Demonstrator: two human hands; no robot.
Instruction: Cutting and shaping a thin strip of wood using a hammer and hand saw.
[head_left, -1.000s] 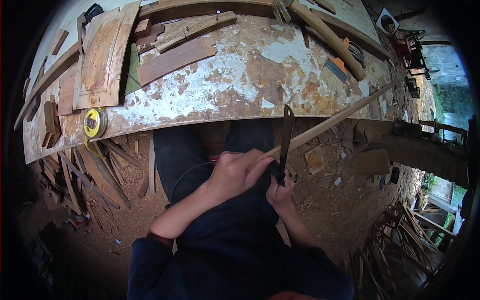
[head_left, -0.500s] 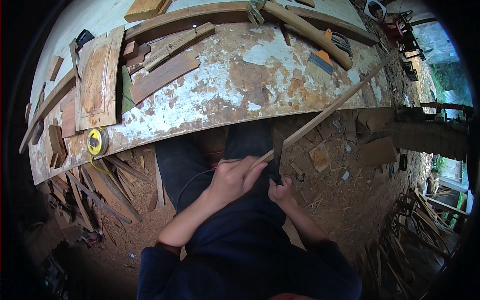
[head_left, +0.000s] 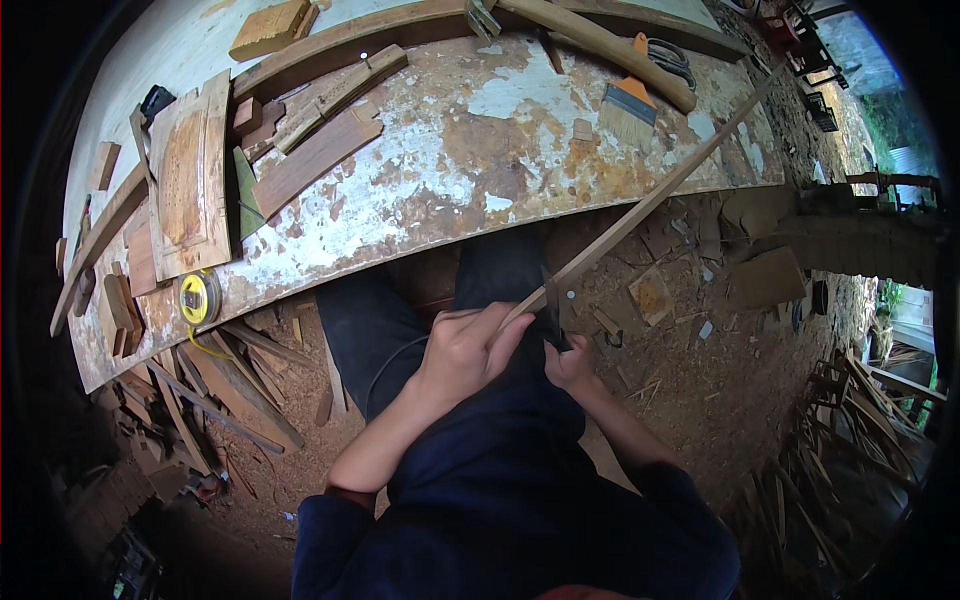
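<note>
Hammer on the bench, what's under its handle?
A paintbrush and apparently a wooden beam run under the hammer's handle, showing on either side. Their stretches directly beneath are covered; anything else there is hidden.

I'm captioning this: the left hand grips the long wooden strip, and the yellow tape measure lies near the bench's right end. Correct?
Not quite: the head view shows the tape measure near the left end of the bench. The left hand does grip the strip.
</note>
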